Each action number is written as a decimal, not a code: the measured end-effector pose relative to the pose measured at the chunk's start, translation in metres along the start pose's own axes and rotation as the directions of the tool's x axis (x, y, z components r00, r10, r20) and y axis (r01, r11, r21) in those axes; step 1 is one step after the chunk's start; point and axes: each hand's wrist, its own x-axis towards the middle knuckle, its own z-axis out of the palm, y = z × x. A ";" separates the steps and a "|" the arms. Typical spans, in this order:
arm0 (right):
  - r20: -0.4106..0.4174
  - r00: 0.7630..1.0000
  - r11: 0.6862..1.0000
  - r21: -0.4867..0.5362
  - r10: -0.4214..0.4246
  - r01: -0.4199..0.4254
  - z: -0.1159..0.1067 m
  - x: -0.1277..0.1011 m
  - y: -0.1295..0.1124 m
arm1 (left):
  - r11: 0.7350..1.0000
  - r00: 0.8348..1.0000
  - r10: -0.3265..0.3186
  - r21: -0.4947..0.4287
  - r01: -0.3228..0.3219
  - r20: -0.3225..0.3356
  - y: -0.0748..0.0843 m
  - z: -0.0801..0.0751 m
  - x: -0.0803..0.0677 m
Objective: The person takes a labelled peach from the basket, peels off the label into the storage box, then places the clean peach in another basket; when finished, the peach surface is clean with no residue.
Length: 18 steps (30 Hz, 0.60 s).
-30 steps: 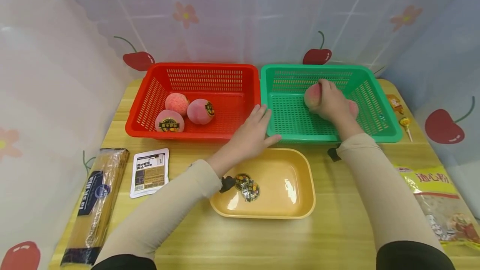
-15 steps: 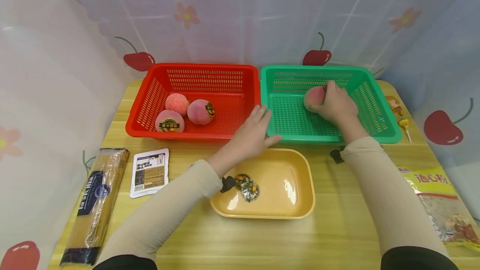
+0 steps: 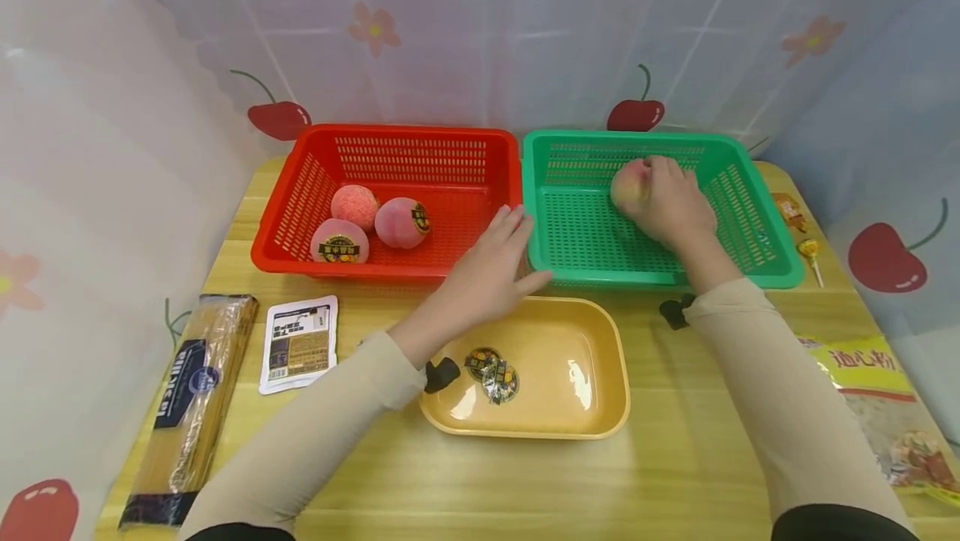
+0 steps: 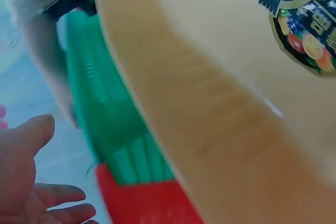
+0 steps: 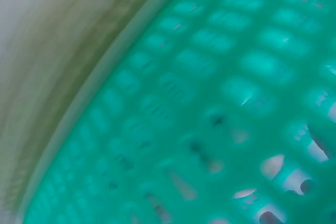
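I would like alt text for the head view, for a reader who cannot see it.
A person's right hand grips a peach-like fruit inside a green basket, while the left hand is open near the adjoining red basket, which holds three similar fruits. In front, a yellow tray holds round labels, and packets lie at both sides.

Long beige sleeves (image 3: 315, 433) meet black fabric (image 3: 840, 523) higher up, with a small black fitting (image 3: 441, 375) at each wrist.

L fingers (image 3: 510, 226) drawn back sl.; peach (image 3: 628, 187) turned.
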 end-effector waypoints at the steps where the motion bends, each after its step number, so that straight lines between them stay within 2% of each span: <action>1: -0.005 1.000 1.000 0.010 -0.001 0.001 -0.002 -0.002 -0.004 | 1.000 1.000 -0.011 -0.010 0.011 -0.007 -0.003 -0.004 -0.005; 5: -0.053 0.994 0.990 0.104 -0.093 0.098 -0.005 -0.015 -0.023 | 0.996 0.995 -0.079 -0.040 0.077 -0.054 -0.024 -0.024 -0.030; 8: -0.096 0.974 0.961 0.166 -0.207 0.221 -0.004 -0.024 -0.042 | 0.990 0.985 -0.138 -0.047 0.134 -0.107 -0.048 -0.041 -0.050; 13: -0.103 0.947 0.914 0.249 -0.306 0.322 0.005 -0.036 -0.079 | 0.968 0.957 -0.246 -0.088 0.235 -0.151 -0.096 -0.069 -0.080; 18: -0.049 0.917 0.865 0.316 -0.395 0.389 0.021 -0.043 -0.125 | 0.934 0.918 -0.357 -0.087 0.347 -0.171 -0.136 -0.083 -0.100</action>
